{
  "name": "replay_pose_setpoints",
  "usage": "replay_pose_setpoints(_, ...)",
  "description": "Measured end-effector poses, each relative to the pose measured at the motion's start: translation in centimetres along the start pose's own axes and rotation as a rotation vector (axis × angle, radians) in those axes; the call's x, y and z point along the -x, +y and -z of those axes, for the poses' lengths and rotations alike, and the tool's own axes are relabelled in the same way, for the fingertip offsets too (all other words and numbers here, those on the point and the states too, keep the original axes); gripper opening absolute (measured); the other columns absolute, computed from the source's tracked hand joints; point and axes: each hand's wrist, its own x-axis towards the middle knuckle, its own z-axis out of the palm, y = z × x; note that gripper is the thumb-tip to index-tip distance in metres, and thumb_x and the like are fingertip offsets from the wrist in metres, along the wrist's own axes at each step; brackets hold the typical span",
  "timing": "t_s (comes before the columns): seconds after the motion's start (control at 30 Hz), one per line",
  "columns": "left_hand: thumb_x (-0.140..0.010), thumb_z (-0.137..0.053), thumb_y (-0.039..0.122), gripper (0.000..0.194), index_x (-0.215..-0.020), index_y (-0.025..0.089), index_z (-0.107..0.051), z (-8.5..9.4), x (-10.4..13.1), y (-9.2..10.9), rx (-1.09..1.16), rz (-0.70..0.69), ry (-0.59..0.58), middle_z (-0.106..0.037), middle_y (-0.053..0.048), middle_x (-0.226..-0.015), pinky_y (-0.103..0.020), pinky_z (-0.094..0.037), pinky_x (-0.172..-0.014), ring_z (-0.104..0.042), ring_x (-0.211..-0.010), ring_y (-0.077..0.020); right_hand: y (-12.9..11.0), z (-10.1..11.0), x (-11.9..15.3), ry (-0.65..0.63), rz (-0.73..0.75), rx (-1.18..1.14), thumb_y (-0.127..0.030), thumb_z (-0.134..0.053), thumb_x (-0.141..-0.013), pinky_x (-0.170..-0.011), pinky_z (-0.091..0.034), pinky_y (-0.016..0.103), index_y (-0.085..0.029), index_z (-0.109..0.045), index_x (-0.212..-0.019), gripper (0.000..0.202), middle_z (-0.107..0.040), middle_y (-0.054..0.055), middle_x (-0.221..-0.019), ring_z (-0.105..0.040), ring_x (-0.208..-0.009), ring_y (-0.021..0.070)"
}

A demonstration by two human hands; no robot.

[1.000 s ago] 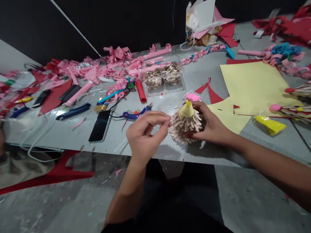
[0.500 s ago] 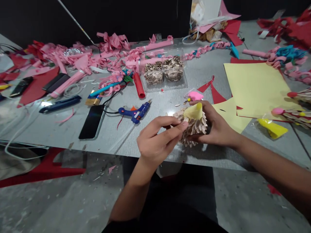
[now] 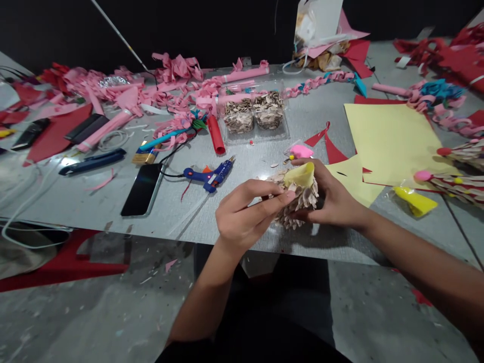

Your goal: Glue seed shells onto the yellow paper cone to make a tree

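Between my hands is a yellow paper cone [image 3: 302,174] whose outside is covered in overlapping pale seed shells [image 3: 302,197]. My right hand [image 3: 336,200] wraps round its far right side and keeps it tilted above the table. My left hand [image 3: 245,212] is closed in a pinch, thumb and forefinger pressed at a seed shell just below the bare yellow part. The fingers partly hide the cone's left side. To the left of the hands, a blue glue gun [image 3: 209,176] lies on the table with its nozzle pointing up and right.
Behind the hands stands a clear plastic tray [image 3: 287,128] of seed shells. Yellow paper sheets [image 3: 393,141] lie right, near a wrapped yellow cone [image 3: 416,201] and finished shell cones [image 3: 457,184]. A phone [image 3: 141,190], stapler-like blue tool [image 3: 93,162] and pink paper scraps [image 3: 170,103] lie left.
The view has shifted slightly. The cone is tilted a little more, so its yellow top sits lower. Both hands keep their places on it.
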Motion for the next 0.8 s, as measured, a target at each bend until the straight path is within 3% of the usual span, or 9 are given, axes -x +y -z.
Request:
replay_pose_setpoints(0.23,-0.107,-0.080,0.004,0.027,-0.123,0.025,-0.087,0.8,-0.2,-0.3,-0.069,0.009,-0.054,-0.086,-0.002,-0.115,-0.022,-0.069,-0.090,-0.082,-0.096,-0.0116,1.2,0.1,0.1,0.003,0.070,0.000,-0.039,-0.105,-0.076,-0.114,-0.060,0.053,-0.037,-0.050,-0.164,0.104,-0.065,0.008,-0.144,-0.071,-0.133,0.0376)
replay_pose_setpoints(0.37,-0.105,-0.082,0.001,0.031,-0.123,0.025,-0.086,2.1,0.1,0.8,-0.136,0.042,-0.065,-0.087,-0.001,-0.115,-0.022,-0.070,-0.093,-0.084,-0.097,-0.0116,1.1,0.3,-0.1,-0.005,0.088,0.006,-0.041,-0.107,-0.075,-0.114,-0.061,0.053,-0.038,-0.052,-0.163,0.104,-0.067,0.007,-0.143,-0.071,-0.134,0.0385)
replay_pose_setpoints(0.5,-0.103,-0.089,0.007,0.027,-0.123,0.025,-0.084,3.0,0.1,1.9,-0.228,0.082,-0.002,-0.090,0.000,-0.114,-0.023,-0.073,-0.095,-0.087,-0.099,-0.0143,0.9,0.5,-0.4,-0.040,0.111,-0.038,-0.043,-0.109,-0.075,-0.106,-0.066,0.049,-0.037,-0.052,-0.161,0.104,-0.072,0.008,-0.140,-0.076,-0.130,0.0368)
replay_pose_setpoints(0.63,-0.105,-0.087,0.008,0.025,-0.125,0.022,-0.082,2.6,0.0,2.0,-0.176,0.142,0.020,-0.091,-0.001,-0.114,-0.025,-0.074,-0.096,-0.089,-0.100,-0.0154,1.1,0.8,-0.6,-0.051,0.114,-0.055,-0.045,-0.109,-0.074,-0.108,-0.067,0.050,-0.034,-0.053,-0.162,0.105,-0.072,0.010,-0.144,-0.075,-0.135,0.0383)
replay_pose_setpoints(0.8,-0.105,-0.084,0.004,0.024,-0.121,0.022,-0.083,1.6,-0.1,2.0,-0.187,0.114,-0.032,-0.090,-0.002,-0.117,-0.026,-0.074,-0.100,-0.089,-0.104,-0.0157,1.1,1.3,-0.7,-0.098,0.149,-0.051,-0.045,-0.107,-0.076,-0.120,-0.062,0.055,-0.035,-0.054,-0.165,0.104,-0.073,0.009,-0.149,-0.074,-0.139,0.0392)
